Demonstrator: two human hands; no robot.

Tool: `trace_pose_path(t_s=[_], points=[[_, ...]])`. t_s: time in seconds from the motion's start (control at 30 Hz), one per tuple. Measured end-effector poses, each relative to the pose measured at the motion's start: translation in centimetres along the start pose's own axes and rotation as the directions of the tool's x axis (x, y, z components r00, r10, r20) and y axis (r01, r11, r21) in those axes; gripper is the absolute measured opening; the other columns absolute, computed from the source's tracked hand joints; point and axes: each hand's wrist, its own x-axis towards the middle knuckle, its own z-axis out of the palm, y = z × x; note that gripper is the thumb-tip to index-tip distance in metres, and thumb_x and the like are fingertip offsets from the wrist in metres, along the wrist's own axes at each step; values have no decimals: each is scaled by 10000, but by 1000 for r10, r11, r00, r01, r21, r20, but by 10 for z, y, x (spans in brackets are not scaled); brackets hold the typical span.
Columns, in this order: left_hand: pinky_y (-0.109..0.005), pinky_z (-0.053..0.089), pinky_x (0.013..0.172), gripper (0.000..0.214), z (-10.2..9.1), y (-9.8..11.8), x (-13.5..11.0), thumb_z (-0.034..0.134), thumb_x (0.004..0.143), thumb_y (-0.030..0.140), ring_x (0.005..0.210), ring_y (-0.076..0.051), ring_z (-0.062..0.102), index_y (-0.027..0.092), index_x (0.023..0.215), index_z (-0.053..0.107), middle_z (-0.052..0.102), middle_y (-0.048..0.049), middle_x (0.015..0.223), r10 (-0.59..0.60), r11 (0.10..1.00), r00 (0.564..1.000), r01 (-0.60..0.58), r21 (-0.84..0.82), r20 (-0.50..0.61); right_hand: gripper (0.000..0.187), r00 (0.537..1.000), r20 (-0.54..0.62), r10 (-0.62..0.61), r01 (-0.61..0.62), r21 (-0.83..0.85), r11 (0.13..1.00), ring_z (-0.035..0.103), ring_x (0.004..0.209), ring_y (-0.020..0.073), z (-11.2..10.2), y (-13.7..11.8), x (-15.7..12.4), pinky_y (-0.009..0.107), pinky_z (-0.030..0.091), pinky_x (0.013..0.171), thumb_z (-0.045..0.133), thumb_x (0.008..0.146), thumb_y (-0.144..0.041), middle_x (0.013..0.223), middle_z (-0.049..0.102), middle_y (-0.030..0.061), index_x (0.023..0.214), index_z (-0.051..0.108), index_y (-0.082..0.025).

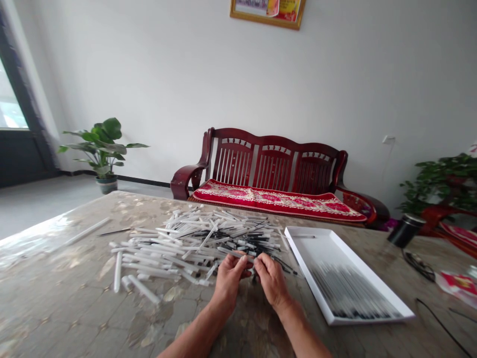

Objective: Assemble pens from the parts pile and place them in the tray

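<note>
Both hands are close together over the near edge of a pile of pen parts. My left hand (230,276) is closed, thumb and fingers pinching a slim, pale pen (246,258). My right hand (271,279) is closed at the pen's other end, its thumb and forefinger pressed together there. Fingers hide part of the pen. Loose white pen barrels (156,256) lie heaped just beyond and to the left of my hands. Among them are thin dark pieces (246,241). At right, a shallow white box (303,261) holds many clear pens with dark ends (354,291) lying in rows.
A patterned cover lies over the table (93,308). At its right side are a black cylinder (406,230), a coiled black cable (419,266) and a red-and-white packet (460,283). Past the table stand a wooden bench (276,166) and a potted plant (106,149).
</note>
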Motion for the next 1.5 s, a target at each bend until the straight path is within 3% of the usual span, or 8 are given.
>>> trace_pose_path(t_s=[0.1,0.27,0.47,0.63,0.9,1.1,1.27,1.5], points=[[-228,505,551,450,1,0,-1,848,536,463,623,-150,665,169,784,614,682,4,661,14,1000,1000,-14,17,7,533,991,60,123,-129,111,985,464,440,139,0,-1,0,241,337,445,334,914,-645,486,491,-20,624,491,-227],[-229,501,545,474,0,0,1,844,532,482,648,-159,666,171,801,608,684,-3,687,19,1000,1000,-19,15,-2,512,999,23,30,-32,56,998,475,478,127,2,0,1,223,353,473,423,884,-652,495,498,-27,611,483,-223],[-231,506,547,442,-2,1,5,808,586,497,658,-152,645,179,809,598,666,0,698,57,997,998,-57,42,-5,540,984,101,147,-163,170,972,490,414,137,4,5,4,237,346,415,374,895,-670,503,543,-17,657,544,-216],[-253,529,614,364,-7,6,8,678,721,546,650,-132,590,202,790,580,599,28,689,133,989,986,-125,84,-104,309,990,-143,-15,-9,-163,987,649,743,199,-10,12,10,279,465,677,458,919,-428,797,704,43,878,682,-219],[-259,450,574,369,-13,-2,14,620,746,582,583,-159,546,216,739,575,574,21,596,215,922,976,-208,326,15,286,991,48,-125,133,-434,891,654,937,230,-7,14,8,297,459,782,610,790,-180,981,705,43,1017,724,-310],[-277,436,709,198,-17,-1,12,553,818,367,754,-203,627,223,854,684,692,-33,789,295,662,953,-260,703,74,173,981,-188,37,-35,17,999,657,778,224,-1,26,16,306,491,682,600,799,-361,810,715,46,865,664,-215],[-280,418,766,263,-16,3,8,505,859,257,857,-216,654,220,994,727,699,-71,918,271,360,952,-241,901,146,315,921,-248,301,-155,476,866,619,626,170,-8,27,22,236,424,477,637,756,-487,732,680,25,883,608,-200],[-256,405,724,290,-17,3,8,489,893,257,833,-193,656,249,1055,730,688,-52,911,221,254,953,-263,931,209,400,893,-292,343,-114,591,799,660,724,179,-14,29,26,268,516,591,703,689,-514,817,694,26,912,628,-191]])
